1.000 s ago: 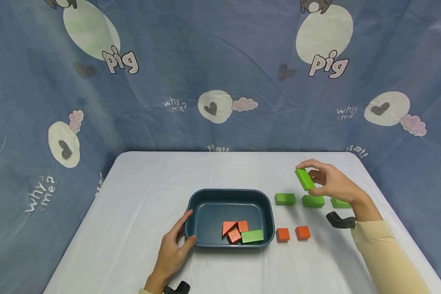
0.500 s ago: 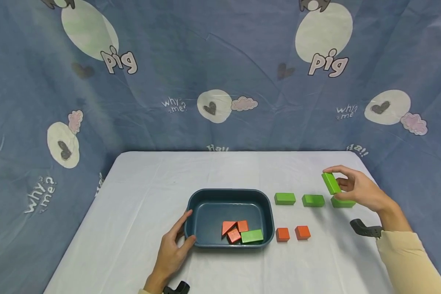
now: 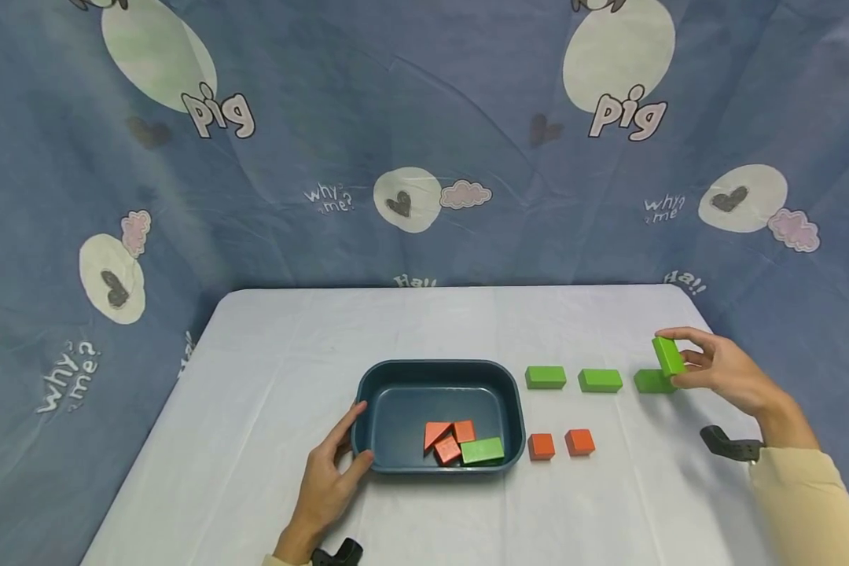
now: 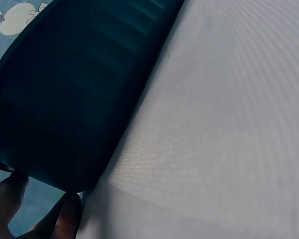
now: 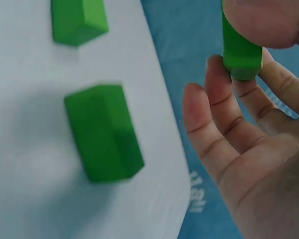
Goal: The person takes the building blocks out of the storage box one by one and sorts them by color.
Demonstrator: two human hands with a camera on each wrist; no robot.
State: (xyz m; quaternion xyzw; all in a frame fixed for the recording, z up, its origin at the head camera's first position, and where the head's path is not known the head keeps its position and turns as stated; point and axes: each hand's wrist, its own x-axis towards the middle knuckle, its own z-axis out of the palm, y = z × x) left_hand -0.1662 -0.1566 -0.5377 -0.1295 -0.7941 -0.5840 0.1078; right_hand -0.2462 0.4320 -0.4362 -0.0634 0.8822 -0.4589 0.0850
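My right hand [image 3: 732,376] pinches a green rectangular block [image 3: 668,356] between thumb and fingers, tilted and raised above the table. Below it, partly covered in the head view, lies another green block [image 3: 652,382]; the right wrist view shows that lower block [image 5: 104,132] apart from the held one. My left hand [image 3: 328,479] rests its fingertips and thumb against the left end of a dark blue tray [image 3: 439,369]. Inside the tray are a red triangular block [image 3: 435,435], two red cubes [image 3: 448,450] and a green block [image 3: 483,451].
Right of the tray, two green blocks [image 3: 545,377] [image 3: 600,380] lie in a row with the one under my right hand. Nearer me sit two red cubes [image 3: 541,446] [image 3: 580,442]. A white cloth covers the table [image 3: 269,354]; a patterned blue curtain [image 3: 290,259] hangs behind.
My right hand has carried the green block rightward, from above the middle green block to above the rightmost one. The left hand keeps its place at the tray; the head view has shifted slightly.
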